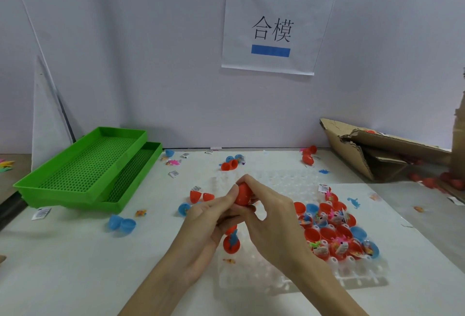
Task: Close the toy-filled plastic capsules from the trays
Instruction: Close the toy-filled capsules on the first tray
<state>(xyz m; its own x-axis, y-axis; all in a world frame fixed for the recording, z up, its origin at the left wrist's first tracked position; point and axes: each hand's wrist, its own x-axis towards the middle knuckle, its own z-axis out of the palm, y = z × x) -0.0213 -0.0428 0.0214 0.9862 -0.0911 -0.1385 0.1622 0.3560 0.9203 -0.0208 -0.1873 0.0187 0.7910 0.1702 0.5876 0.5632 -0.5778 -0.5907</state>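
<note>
Above the clear plastic blister tray (264,184), both hands meet around one red plastic egg-shaped capsule (243,194). The left hand (211,217) pinches it from the side with curled fingers, and the right hand (269,212) curls over it, thumb and forefinger pressing the shell (whether the halves have already snapped together I cannot tell). Just beneath the hands, an open red capsule with a blue toy inside (232,240) sits on the tray. To the right, a cluster of open red and blue capsule halves (334,230) holding small toys and paper slips fills the tray's near corner, so much work is left. A few hinged capsules lie scattered on the white table (75,265), near the stacked green perforated trays (83,169).
</note>
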